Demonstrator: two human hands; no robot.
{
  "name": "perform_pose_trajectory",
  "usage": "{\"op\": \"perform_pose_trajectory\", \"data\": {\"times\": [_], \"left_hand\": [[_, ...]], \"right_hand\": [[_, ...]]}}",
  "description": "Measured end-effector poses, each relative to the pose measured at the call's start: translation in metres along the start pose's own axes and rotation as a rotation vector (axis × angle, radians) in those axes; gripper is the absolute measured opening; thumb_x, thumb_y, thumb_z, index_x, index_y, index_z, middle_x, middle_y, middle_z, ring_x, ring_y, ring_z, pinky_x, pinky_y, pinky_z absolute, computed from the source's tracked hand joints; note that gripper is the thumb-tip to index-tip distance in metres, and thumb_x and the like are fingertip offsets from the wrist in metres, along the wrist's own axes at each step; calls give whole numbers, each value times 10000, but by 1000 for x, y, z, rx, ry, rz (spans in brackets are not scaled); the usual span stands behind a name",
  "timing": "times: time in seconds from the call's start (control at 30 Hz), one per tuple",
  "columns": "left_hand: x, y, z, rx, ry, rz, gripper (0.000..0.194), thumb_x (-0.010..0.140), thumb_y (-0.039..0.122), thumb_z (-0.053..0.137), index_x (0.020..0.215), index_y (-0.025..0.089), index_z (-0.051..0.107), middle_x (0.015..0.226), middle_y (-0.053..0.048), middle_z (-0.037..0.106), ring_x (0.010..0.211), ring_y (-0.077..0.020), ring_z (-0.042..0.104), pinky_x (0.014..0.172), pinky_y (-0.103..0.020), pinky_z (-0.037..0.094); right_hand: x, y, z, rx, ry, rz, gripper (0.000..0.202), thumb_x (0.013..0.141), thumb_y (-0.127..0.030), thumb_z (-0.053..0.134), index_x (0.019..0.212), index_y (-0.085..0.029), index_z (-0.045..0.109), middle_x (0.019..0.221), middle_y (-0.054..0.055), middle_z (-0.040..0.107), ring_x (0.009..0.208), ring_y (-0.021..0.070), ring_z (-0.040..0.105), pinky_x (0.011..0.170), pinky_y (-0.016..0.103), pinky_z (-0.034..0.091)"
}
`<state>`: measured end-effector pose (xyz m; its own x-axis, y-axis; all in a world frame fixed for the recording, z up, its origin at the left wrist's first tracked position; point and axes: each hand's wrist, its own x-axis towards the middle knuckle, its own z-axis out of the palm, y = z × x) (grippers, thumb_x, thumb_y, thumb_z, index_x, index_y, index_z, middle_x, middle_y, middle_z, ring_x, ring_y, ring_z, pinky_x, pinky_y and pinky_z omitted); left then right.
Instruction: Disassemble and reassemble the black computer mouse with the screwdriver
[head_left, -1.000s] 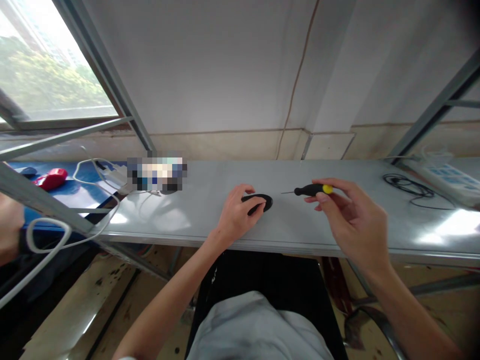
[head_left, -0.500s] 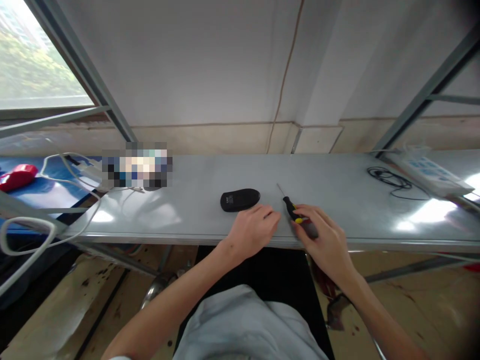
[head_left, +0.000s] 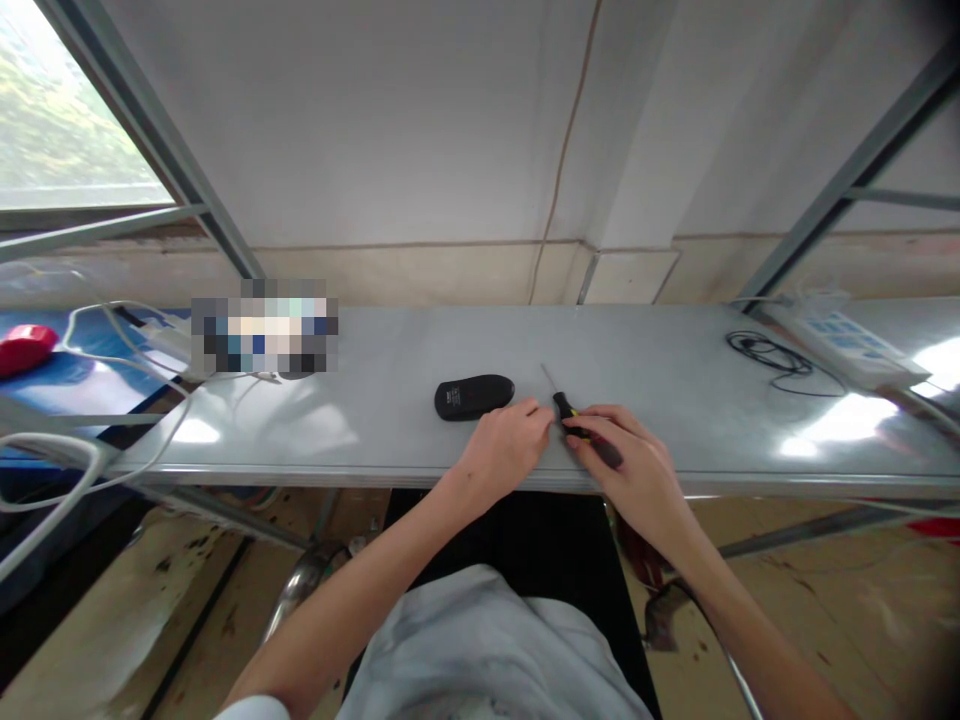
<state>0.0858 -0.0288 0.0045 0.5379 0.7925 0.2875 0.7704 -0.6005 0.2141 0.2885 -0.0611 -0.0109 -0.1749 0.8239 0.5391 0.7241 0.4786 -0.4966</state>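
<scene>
My right hand [head_left: 637,465] is closed around the black-and-yellow handle of a screwdriver [head_left: 564,408], whose thin metal shaft points away and to the left over the table. Close beside it, my left hand [head_left: 510,440] has its fingers curled together, almost touching the screwdriver; whatever they pinch, if anything, is hidden. A flat, black, rounded object [head_left: 472,397] with small white print at its left end lies on the grey table [head_left: 397,430], just beyond the left hand.
A coil of black cable [head_left: 772,355] lies on the right, near a white-and-blue box [head_left: 859,350]. White cables [head_left: 71,335] run at the left, by a red object [head_left: 28,348] on a blue surface. A blurred-out patch covers things at the back left.
My right hand has shifted its hold on the screwdriver and come nearer to the left hand. The whole view has moved slightly. The black object stays in place on the table.
</scene>
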Motion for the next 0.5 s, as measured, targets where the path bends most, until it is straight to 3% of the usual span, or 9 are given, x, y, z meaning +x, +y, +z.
{"op": "perform_pose_trajectory", "data": {"times": [0.1, 0.2, 0.5], "left_hand": [[-2, -1, 3, -16, 28, 2, 174, 1078, 167, 535, 1058, 183, 707, 1039, -64, 717, 893, -210, 721, 768, -299, 574], [-3, -1, 4, -30, 43, -4, 174, 1074, 159, 538, 1074, 181, 711, 1038, -62, 716, 902, -209, 719, 782, -303, 578], [1, 3, 1, -5, 10, -11, 171, 1062, 140, 538, 1071, 186, 702, 1025, -67, 717, 909, -213, 728, 784, -304, 588]], "right_hand": [[8, -1, -1, -6, -96, 43, 293, 976, -332, 669, 1226, -207, 759, 1071, 102, 720, 831, 230, 714, 817, 401, 611], [13, 0, -1, -3, -138, 35, 314, 977, -341, 658, 1243, -203, 751, 1029, 90, 712, 776, 215, 694, 782, 383, 606], [6, 5, -3, -40, -52, -10, 292, 976, -366, 663, 1191, -202, 773, 958, 78, 714, 743, 219, 689, 735, 370, 591]]}}
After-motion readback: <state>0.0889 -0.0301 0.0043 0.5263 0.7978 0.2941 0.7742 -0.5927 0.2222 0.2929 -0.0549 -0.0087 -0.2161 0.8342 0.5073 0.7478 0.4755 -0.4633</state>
